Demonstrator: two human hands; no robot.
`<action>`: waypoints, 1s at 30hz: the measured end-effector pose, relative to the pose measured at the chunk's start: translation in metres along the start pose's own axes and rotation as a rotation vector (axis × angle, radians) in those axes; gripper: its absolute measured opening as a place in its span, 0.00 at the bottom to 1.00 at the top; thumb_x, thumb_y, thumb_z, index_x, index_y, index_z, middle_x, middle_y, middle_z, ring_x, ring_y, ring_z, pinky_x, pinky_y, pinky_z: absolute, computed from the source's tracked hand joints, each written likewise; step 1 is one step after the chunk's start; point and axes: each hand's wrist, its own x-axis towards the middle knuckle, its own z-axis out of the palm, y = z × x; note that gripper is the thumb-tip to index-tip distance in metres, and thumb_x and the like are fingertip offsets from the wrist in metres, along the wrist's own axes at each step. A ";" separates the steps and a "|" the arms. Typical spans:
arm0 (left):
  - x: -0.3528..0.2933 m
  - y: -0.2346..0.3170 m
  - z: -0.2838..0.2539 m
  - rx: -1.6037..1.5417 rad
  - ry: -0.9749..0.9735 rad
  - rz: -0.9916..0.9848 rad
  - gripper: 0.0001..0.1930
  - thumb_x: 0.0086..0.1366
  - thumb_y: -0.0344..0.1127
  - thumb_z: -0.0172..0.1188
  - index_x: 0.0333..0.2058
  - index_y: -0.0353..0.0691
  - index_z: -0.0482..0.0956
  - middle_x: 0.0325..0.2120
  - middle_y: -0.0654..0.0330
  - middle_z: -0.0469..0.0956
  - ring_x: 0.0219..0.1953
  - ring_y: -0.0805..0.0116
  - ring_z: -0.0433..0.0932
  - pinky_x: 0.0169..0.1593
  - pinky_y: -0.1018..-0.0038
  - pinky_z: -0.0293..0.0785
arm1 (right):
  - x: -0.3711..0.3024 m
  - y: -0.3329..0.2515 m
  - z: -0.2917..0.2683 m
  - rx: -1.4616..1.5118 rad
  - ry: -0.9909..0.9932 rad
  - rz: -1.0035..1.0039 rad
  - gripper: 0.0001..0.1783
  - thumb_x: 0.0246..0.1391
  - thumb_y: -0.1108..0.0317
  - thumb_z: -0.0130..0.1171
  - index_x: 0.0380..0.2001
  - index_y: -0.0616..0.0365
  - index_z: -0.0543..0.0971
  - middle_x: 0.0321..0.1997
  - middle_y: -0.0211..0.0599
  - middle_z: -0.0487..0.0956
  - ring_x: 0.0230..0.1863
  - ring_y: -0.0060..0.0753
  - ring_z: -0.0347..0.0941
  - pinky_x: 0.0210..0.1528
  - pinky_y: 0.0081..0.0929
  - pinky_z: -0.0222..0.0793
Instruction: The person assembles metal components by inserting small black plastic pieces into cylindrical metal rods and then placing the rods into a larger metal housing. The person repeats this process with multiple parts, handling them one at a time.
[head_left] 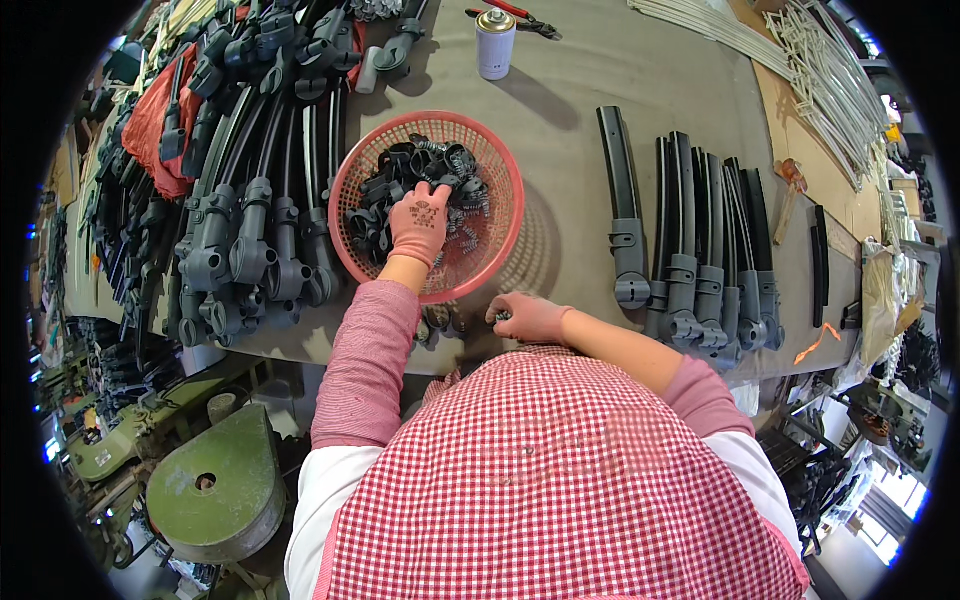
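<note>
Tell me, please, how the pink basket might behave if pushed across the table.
The pink basket would probably flex slightly, given its thin, perforated wall. Standing upright, it should slide rather than roll. The loose black parts and springs inside would likely shift.

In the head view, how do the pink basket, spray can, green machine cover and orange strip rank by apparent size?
Largest to smallest:
pink basket
green machine cover
spray can
orange strip
</note>
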 end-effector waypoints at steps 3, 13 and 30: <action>0.001 -0.002 0.001 0.004 0.022 0.024 0.11 0.61 0.34 0.60 0.43 0.53 0.78 0.41 0.53 0.73 0.41 0.55 0.80 0.40 0.59 0.80 | -0.018 -0.007 -0.005 0.762 -0.067 0.132 0.16 0.56 0.74 0.53 0.47 0.67 0.74 0.41 0.43 0.79 0.36 0.28 0.75 0.36 0.23 0.74; -0.031 0.025 -0.076 -1.497 0.023 -0.362 0.09 0.71 0.35 0.56 0.41 0.34 0.80 0.28 0.63 0.78 0.28 0.74 0.75 0.31 0.77 0.71 | -0.096 -0.060 -0.022 0.822 0.187 -0.072 0.22 0.64 0.63 0.58 0.58 0.60 0.74 0.36 0.29 0.77 0.33 0.17 0.71 0.32 0.18 0.69; -0.145 0.082 -0.173 -1.766 -0.389 -0.095 0.15 0.69 0.27 0.57 0.52 0.29 0.77 0.43 0.60 0.81 0.43 0.77 0.77 0.48 0.79 0.74 | -0.154 -0.122 -0.009 0.436 0.214 -0.200 0.13 0.56 0.61 0.67 0.32 0.62 0.82 0.20 0.22 0.73 0.20 0.13 0.63 0.22 0.15 0.57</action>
